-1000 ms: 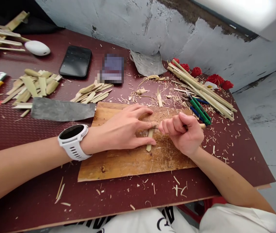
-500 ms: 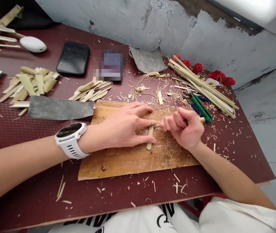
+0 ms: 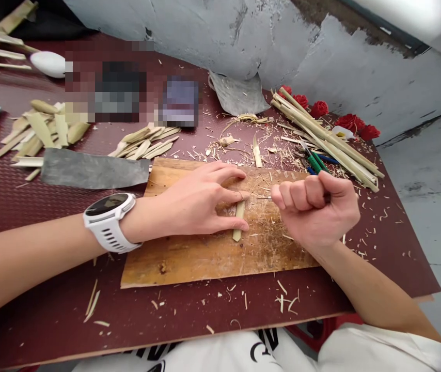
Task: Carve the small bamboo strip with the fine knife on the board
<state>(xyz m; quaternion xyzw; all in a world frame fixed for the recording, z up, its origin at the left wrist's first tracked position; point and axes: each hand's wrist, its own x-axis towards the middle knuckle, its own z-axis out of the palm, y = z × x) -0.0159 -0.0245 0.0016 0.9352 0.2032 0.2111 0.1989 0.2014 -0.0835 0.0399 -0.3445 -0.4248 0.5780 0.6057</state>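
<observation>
**Right hand pulled away to the right of the board**

The right hand (image 3: 317, 206) had shifted rightward and away from the strip since 0.5 s earlier, while the left hand (image 3: 201, 204) kept its place on the board (image 3: 189, 258). The bamboo strip (image 3: 239, 211) lay on the board, a little right of its middle.

The left fingers were spread wide: the index finger rested at the strip's far end and the thumb crossed its near part, presumably to stop it sliding. The right fingers were curled tight around a thin tool (image 3: 264, 198), mostly hidden in the fist; its fine metal end pointed left over the board, apart from the strip. That closed grip probably served force and control.

Beyond the board lay shavings (image 3: 226, 140), with green handles (image 3: 317, 161) and a bundle of sticks (image 3: 327, 137) near its far right corner. A grey sheet (image 3: 94, 170) sat just beside its far left corner, and 2 piles of cut pieces lay farther back on that side, perhaps kept there to leave the hands room.
</observation>
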